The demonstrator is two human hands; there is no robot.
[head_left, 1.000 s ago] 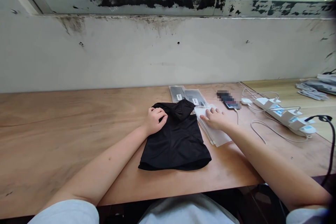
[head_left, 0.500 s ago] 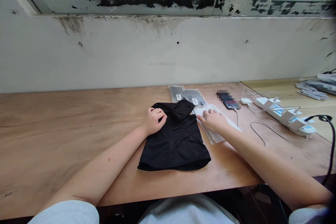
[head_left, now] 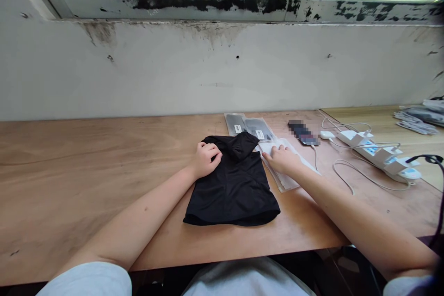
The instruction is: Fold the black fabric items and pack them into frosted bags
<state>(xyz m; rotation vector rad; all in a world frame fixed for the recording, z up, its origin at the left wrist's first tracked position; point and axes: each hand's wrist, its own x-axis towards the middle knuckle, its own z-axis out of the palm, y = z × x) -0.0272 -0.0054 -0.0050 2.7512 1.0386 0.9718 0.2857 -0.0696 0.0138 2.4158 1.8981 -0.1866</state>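
Note:
A black stretchy cloth garment (head_left: 231, 189) lies flat on the wooden table in front of me, its wide hem towards me and its narrower top part bunched and folded over. My left hand (head_left: 207, 161) rests on the garment's upper left edge, fingers curled together over the cloth. My right hand (head_left: 281, 159) lies palm down with fingers apart on a stack of clear and white plastic bags (head_left: 288, 186) just right of the garment. Behind these, two flat packets (head_left: 258, 128) with dark contents carry small white labels.
A phone (head_left: 303, 132) with a white cable lies to the right, near a white power strip (head_left: 378, 155) holding several plugs and loose cords. More packed bags (head_left: 418, 118) sit at the far right. A wall (head_left: 156, 74) with a window above borders the table's (head_left: 86, 171) back.
The view has shifted very slightly, so everything sits a little further right. Both hands and the garment stay in the same places relative to each other.

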